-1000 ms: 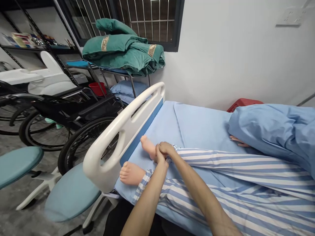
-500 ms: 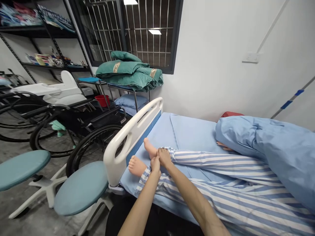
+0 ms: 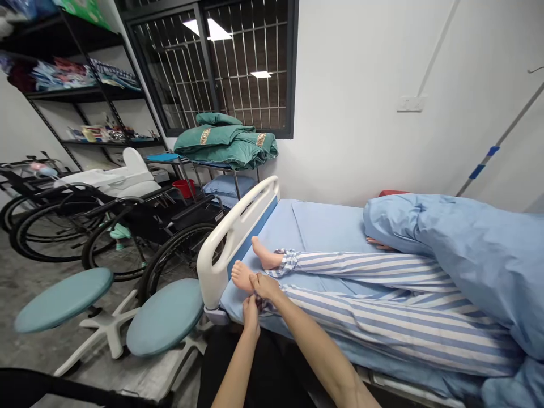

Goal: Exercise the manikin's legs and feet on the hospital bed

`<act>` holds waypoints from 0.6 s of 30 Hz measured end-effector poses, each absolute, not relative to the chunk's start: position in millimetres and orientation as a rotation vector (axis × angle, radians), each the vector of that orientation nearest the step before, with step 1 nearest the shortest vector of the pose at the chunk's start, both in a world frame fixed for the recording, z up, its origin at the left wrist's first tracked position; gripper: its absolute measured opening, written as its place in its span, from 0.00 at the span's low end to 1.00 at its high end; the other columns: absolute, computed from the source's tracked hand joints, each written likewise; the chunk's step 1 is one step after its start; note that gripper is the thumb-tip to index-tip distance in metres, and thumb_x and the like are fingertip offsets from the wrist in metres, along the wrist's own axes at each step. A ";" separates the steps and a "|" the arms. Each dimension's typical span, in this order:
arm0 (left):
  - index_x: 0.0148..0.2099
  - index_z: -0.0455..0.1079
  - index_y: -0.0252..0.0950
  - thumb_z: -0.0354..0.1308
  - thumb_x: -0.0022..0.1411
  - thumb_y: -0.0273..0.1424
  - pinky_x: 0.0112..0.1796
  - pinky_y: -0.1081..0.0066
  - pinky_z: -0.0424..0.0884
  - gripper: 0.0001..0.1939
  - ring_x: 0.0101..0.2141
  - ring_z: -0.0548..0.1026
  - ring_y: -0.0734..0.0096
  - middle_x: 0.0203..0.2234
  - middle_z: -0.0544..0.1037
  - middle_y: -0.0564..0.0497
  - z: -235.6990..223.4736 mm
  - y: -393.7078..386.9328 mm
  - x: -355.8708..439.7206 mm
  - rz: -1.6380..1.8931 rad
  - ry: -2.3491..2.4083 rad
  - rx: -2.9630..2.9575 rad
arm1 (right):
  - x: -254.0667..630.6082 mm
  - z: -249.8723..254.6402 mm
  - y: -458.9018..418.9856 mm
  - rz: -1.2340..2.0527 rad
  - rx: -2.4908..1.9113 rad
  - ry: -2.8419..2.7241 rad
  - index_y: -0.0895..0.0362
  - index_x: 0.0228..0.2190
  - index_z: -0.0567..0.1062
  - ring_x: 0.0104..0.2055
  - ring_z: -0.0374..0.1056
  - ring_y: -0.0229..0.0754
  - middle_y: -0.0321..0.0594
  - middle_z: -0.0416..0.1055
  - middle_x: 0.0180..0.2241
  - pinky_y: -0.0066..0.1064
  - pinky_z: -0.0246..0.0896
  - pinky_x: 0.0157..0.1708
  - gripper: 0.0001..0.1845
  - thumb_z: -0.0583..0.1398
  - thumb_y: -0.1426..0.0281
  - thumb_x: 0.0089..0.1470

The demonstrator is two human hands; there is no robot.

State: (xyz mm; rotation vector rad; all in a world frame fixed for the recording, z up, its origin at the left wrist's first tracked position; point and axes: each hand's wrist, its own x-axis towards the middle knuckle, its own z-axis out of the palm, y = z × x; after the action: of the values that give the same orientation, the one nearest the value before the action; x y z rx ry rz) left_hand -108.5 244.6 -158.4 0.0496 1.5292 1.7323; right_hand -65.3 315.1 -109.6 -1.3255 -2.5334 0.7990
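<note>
A manikin in blue-and-white striped trousers (image 3: 374, 306) lies on a hospital bed with a light blue sheet (image 3: 323, 226). Its bare feet point at the white footboard (image 3: 232, 238). My right hand (image 3: 266, 286) grips the cuff of the nearer trouser leg, right behind the nearer foot (image 3: 242, 276). My left hand (image 3: 250, 311) pinches the same cuff from below. The farther foot (image 3: 264, 255) lies free on the sheet, its cuff bunched at the ankle. A light blue quilt (image 3: 459, 249) covers the manikin's upper body.
Two teal round stools (image 3: 165, 317) stand beside the foot of the bed. Black wheelchairs (image 3: 127, 226) are parked to the left. A metal rack holds folded green blankets (image 3: 227, 141). Dark shelving (image 3: 76, 96) lines the left wall beside a barred window.
Both hands have left the farther ankle's cuff and come down to the nearer ankle's cuff. The view has pulled back and risen, showing more of the room.
</note>
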 end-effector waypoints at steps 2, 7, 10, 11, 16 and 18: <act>0.29 0.63 0.34 0.51 0.55 0.27 0.26 0.73 0.68 0.03 0.21 0.70 0.74 0.19 0.70 0.52 -155.3 248.5 -96.6 1.655 1.434 0.027 | -51.8 -108.9 315.8 0.797 -1.364 -2.582 0.64 0.43 0.72 0.46 0.70 0.55 0.60 0.74 0.43 0.42 0.62 0.43 0.34 0.40 0.51 0.61; 0.27 0.62 0.35 0.51 0.56 0.28 0.25 0.75 0.66 0.06 0.18 0.67 0.75 0.15 0.66 0.54 -147.6 252.9 -77.1 1.560 1.321 -0.042 | -25.6 -107.0 322.5 0.809 -1.401 -2.682 0.62 0.44 0.73 0.48 0.69 0.56 0.59 0.73 0.45 0.45 0.61 0.44 0.31 0.42 0.53 0.60; 0.30 0.63 0.35 0.51 0.58 0.31 0.26 0.75 0.65 0.06 0.19 0.66 0.76 0.16 0.66 0.54 -143.6 255.1 -81.8 1.532 1.298 -0.059 | -26.0 -106.0 327.0 0.822 -1.413 -2.703 0.62 0.43 0.74 0.48 0.69 0.54 0.58 0.73 0.45 0.42 0.61 0.44 0.30 0.43 0.54 0.60; 0.31 0.64 0.35 0.51 0.59 0.34 0.26 0.74 0.65 0.08 0.20 0.67 0.75 0.18 0.68 0.53 -142.1 256.6 -85.2 1.520 1.299 -0.068 | -28.4 -106.1 327.7 0.822 -1.422 -2.700 0.62 0.42 0.74 0.48 0.69 0.54 0.58 0.73 0.45 0.41 0.61 0.44 0.31 0.42 0.54 0.60; 0.35 0.67 0.34 0.49 0.57 0.51 0.26 0.69 0.65 0.23 0.22 0.67 0.69 0.19 0.69 0.50 -136.4 269.8 -100.6 1.336 1.435 -0.101 | -43.7 -111.1 327.7 0.791 -1.508 -2.652 0.64 0.43 0.74 0.48 0.69 0.53 0.60 0.73 0.44 0.41 0.61 0.45 0.36 0.36 0.54 0.62; 0.35 0.69 0.34 0.50 0.53 0.55 0.25 0.69 0.64 0.27 0.21 0.66 0.70 0.18 0.67 0.52 -138.3 275.2 -102.7 1.289 1.476 -0.083 | -47.3 -114.5 329.9 0.795 -1.531 -2.648 0.65 0.43 0.74 0.48 0.69 0.54 0.60 0.73 0.44 0.42 0.61 0.45 0.37 0.35 0.56 0.62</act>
State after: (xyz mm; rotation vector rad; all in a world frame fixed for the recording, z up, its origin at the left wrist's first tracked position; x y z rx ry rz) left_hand -102.7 275.2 -138.3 -0.0833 1.4758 1.2893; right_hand -47.3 329.9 -114.5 -1.5311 -2.6477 0.7948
